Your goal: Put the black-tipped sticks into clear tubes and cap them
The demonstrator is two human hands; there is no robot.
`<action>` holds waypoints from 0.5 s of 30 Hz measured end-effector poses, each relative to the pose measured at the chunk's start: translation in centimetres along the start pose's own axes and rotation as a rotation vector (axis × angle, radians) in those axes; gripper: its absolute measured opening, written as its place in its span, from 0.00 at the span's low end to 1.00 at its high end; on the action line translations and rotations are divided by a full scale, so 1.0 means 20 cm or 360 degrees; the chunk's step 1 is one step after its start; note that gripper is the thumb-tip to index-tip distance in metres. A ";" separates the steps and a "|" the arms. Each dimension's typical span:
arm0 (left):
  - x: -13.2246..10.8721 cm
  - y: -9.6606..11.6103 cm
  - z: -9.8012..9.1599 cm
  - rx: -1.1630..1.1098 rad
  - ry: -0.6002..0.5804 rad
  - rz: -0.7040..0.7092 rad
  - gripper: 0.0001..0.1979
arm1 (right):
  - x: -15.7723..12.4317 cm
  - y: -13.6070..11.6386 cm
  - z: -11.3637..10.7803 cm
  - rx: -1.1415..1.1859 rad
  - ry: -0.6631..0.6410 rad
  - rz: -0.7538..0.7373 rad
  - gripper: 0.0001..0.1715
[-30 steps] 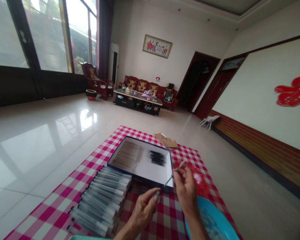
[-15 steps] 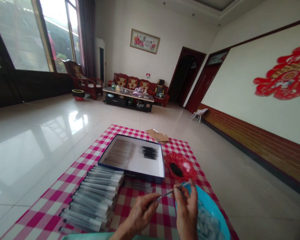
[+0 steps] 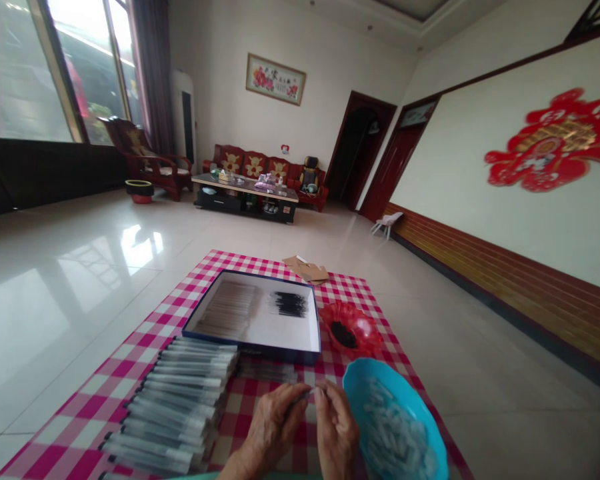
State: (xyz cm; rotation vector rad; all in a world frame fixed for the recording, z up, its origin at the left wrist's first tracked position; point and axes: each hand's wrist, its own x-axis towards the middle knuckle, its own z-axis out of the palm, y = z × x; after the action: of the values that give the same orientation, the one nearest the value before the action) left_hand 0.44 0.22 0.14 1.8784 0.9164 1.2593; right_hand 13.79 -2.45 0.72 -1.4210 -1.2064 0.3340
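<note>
My left hand [image 3: 275,423] is closed round a slim pen [image 3: 305,394], of which only a short piece shows; the rest is hidden by fingers. Pinched at the pen's other end are the fingers of my right hand [image 3: 336,427], almost touching the left. Whether a small cap is also between them I cannot tell. Left of my hands lies a stack of capped pens [image 3: 175,400] with clear barrels and black ends. Close by my right hand, a blue bowl [image 3: 353,373] holds many translucent whitish pen caps [image 3: 397,427].
Beyond my hands is a shallow blue-edged box [image 3: 260,343] with thin clear tubes [image 3: 227,307] and black-tipped pieces [image 3: 290,305]. A red scalloped bowl [image 3: 365,330] holds small dark parts. Torn cardboard [image 3: 306,269] lies on the checked tablecloth [image 3: 145,347] at the back.
My right hand has moved left and down, away from in front of the blue bowl, closing the gap to my left hand. The slim length between them is now mostly covered. The view has shifted slightly.
</note>
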 end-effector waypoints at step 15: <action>-0.01 -0.08 0.01 -0.0091 0.0137 -0.0136 0.12 | 0.06 -0.10 -0.11 -0.0621 -0.0403 -0.0528 0.21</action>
State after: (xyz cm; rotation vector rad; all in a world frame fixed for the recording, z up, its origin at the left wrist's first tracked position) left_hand 0.33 0.79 -1.41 1.7341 0.9850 1.3091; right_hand 15.09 -3.17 3.60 -1.5017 -1.7591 0.0463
